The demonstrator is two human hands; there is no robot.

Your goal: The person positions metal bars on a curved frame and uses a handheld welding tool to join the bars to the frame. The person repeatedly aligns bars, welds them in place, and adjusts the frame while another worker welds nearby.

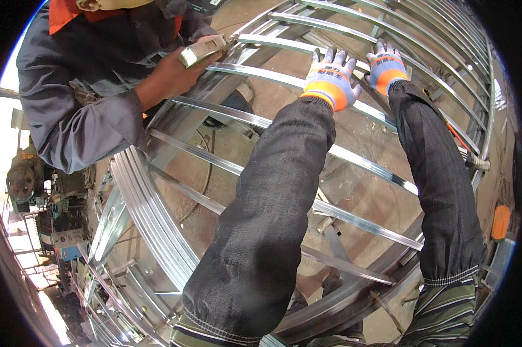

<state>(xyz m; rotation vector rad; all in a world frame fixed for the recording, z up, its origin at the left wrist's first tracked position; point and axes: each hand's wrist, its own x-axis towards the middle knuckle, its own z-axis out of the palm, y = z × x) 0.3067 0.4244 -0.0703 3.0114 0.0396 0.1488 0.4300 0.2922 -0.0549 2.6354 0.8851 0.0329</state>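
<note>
Metal bars [255, 118] run in parallel across a large frame in front of me. My left hand [330, 80], in a grey, blue and orange work glove, lies over one of the far bars with its fingers stretched out and apart. Just to its right, my right hand [385, 68] wears a matching glove. Its fingers also stretch forward, by another bar, and nothing shows in its grasp. Both forearms are in dark sleeves and hide parts of the bars beneath. At the far left, another person's hand [171, 78] holds a small boxy metal tool [202, 51] at a bar's end.
A hammer-like tool [478, 163] with an orange handle rests at the frame's right edge. Further right is an orange object [501, 222]. A bundle of long metal strips [151, 214] lies at the left, near machinery [22, 182]. A cable [206, 173] loops across the floor.
</note>
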